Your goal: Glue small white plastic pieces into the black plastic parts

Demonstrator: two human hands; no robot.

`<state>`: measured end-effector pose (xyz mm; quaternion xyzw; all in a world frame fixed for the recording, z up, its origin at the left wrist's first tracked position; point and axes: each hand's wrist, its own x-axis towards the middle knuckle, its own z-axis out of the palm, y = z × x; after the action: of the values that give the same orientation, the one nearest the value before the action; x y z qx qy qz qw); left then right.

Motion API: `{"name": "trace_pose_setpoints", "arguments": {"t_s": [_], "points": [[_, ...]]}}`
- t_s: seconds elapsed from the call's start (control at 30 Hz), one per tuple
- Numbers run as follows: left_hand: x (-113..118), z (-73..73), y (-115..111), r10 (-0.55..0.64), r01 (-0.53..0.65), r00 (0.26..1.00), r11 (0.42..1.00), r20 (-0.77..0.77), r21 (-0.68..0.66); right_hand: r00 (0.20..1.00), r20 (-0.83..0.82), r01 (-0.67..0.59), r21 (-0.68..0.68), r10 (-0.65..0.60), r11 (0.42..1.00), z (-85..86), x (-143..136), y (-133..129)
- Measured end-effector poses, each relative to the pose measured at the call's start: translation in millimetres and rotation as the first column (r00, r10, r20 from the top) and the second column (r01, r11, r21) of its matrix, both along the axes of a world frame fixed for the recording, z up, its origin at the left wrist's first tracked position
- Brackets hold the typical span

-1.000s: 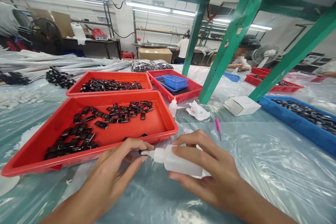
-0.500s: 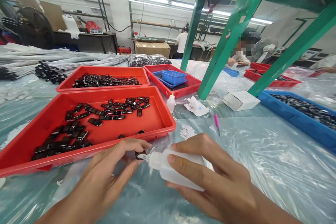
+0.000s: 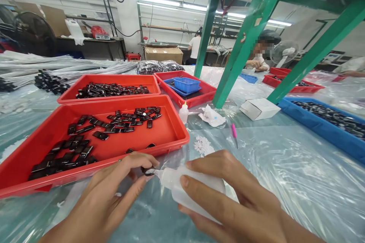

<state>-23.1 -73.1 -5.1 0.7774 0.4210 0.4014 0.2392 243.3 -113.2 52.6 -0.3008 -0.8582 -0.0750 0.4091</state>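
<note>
Between the thumb and fingers of my left hand (image 3: 116, 190) is a small glossy black part (image 3: 148, 171), with a pale oval face turned toward the right. My right hand (image 3: 230, 193) is wrapped round a translucent white squeeze bottle (image 3: 188, 188), tilted so that its narrow nozzle points left. The nozzle tip is at the pale face of the black part; whether it touches I cannot tell. Just beyond my left hand lies a red tray (image 3: 171, 136) with many similar black parts (image 3: 76, 144). A small heap of white bits (image 3: 203, 145) lies beyond the bottle.
Behind stand a second red tray (image 3: 65, 95) of black parts and a red tray (image 3: 209, 97) holding blue trays (image 3: 186, 83). A small dropper bottle (image 3: 184, 113), crumpled paper (image 3: 212, 115), pink-handled tool (image 3: 234, 131), white box (image 3: 259, 109) and green posts (image 3: 236, 53) stand ahead. A blue tray (image 3: 322, 133) is right.
The black part has turned a little in my left fingers, showing more of its pale face. Both hands sit slightly lower relative to the tray, and the whole view has shifted slightly.
</note>
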Motion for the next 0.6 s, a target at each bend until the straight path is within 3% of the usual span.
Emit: {"name": "trace_pose_setpoints", "arguments": {"t_s": [0.2, 0.6], "points": [[-0.7, 2.0, 1.1, -0.003, 0.004, 1.0, 1.0, -0.013, 0.016, 1.0, 0.002, 0.003, 0.008, -0.003, 1.0, -1.7, -0.4, 0.4], [-6.1, 6.6, 9.6, -0.05, 0.079, 0.987, 0.977, -0.15, 0.197, 0.998, 0.047, 0.026, 0.04, -0.028, 0.999, 2.5, 0.6, -1.2]]}}
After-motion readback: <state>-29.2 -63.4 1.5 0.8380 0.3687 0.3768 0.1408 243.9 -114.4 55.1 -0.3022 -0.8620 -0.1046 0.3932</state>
